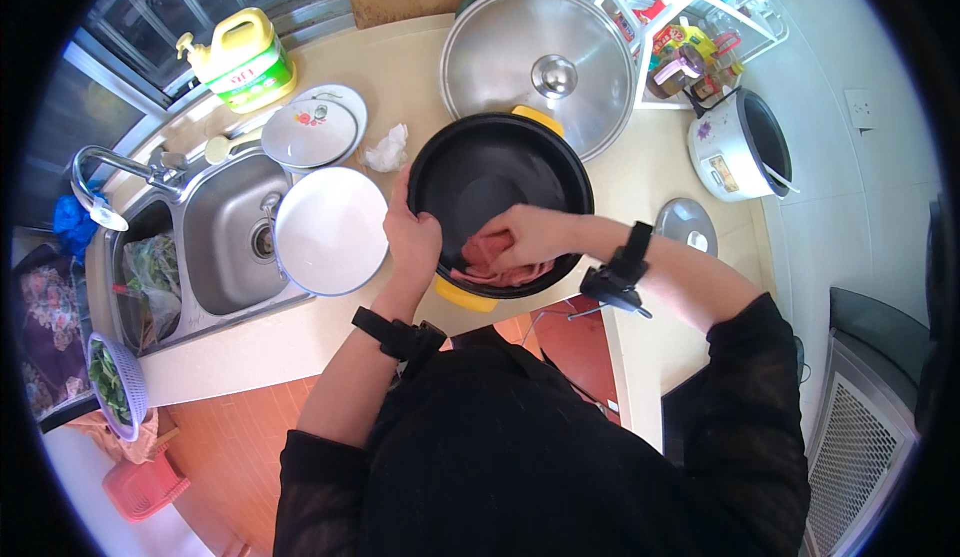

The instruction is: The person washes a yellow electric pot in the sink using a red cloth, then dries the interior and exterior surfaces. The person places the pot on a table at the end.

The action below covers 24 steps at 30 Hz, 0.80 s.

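A black pot [495, 159] with yellow handles sits before me on the countertop, its inside dark and smooth. My left hand [414, 238] grips its left rim, with the thumb folded near the edge. Inside, my right hand [532, 236] clutches a crumpled reddish-pink cloth [504, 260] against the near part of the pot. Part of the cloth is hidden under the fingers. Just left of my left hand is a large white bowl [332, 230], partly over the sink's edge. Behind the pot lies a big round steel lid [495, 54].
Left stands a double steel sink [225, 257] with a faucet [124, 163] and bagged greens [154, 275]. Stacked plates [311, 133], crumpled tissue [388, 150] and a yellow detergent jug [247, 61] are behind. A rice cooker [720, 152], glass lid [684, 223] and white rack [646, 69] stand right.
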Each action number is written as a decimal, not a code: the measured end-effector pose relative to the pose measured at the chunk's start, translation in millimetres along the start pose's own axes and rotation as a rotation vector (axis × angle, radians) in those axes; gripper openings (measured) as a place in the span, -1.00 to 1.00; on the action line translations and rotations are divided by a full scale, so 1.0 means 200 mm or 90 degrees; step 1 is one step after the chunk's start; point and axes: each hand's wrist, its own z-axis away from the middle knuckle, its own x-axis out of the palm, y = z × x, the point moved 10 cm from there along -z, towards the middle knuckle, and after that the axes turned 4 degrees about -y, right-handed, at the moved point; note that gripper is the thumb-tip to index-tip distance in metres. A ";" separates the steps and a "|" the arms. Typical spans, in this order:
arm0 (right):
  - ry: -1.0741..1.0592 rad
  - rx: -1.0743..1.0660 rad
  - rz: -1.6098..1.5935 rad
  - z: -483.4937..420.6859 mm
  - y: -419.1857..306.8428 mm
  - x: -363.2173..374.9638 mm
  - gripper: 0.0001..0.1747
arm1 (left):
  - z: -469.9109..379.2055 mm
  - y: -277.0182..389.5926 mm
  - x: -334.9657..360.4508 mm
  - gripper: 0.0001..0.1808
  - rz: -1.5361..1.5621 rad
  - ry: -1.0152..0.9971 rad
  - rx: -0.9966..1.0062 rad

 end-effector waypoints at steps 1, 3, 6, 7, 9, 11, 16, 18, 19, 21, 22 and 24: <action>0.042 -0.031 -0.138 0.03 -0.02 -0.09 -0.64 | 0.00 0.00 0.00 -0.25 -0.003 -0.001 0.006; 0.098 0.012 -0.387 0.10 0.05 -0.24 -0.67 | 0.02 -0.03 0.01 -0.25 0.004 -0.032 -0.040; 0.343 -0.178 -0.158 0.16 -0.11 -0.55 -0.76 | 0.04 -0.03 0.03 -0.26 0.016 -0.066 -0.046; 0.417 -0.226 0.004 0.15 -0.19 -0.58 -0.76 | 0.05 -0.02 0.04 -0.26 0.022 -0.074 -0.031; 0.528 -0.258 0.335 0.08 -0.31 -0.56 -0.76 | 0.07 0.01 0.04 -0.25 0.009 -0.080 -0.011; 0.486 -0.197 0.357 -0.08 -0.26 -0.52 -0.77 | 0.08 0.03 0.04 -0.24 -0.028 -0.075 0.005; 0.526 -0.050 0.417 -0.06 -0.07 -0.58 -0.82 | 0.09 0.06 0.04 -0.23 0.071 -0.091 -0.003; 0.544 0.062 0.369 0.06 0.03 -0.63 -0.74 | 0.08 0.05 0.04 -0.23 0.081 -0.092 -0.016; 0.573 0.000 0.367 0.11 -0.01 -0.61 -0.70 | 0.08 0.05 0.04 -0.22 0.086 -0.091 -0.021; 0.578 -0.008 0.347 0.19 -0.03 -0.58 -0.62 | 0.08 0.04 0.04 -0.23 0.073 -0.085 -0.023; 0.524 -0.026 0.410 0.21 -0.05 -0.56 -0.47 | 0.08 0.04 0.04 -0.23 0.055 -0.081 -0.018; 0.521 0.072 0.289 0.25 0.07 -0.69 -0.44 | 0.08 0.04 0.03 -0.24 0.034 -0.076 -0.010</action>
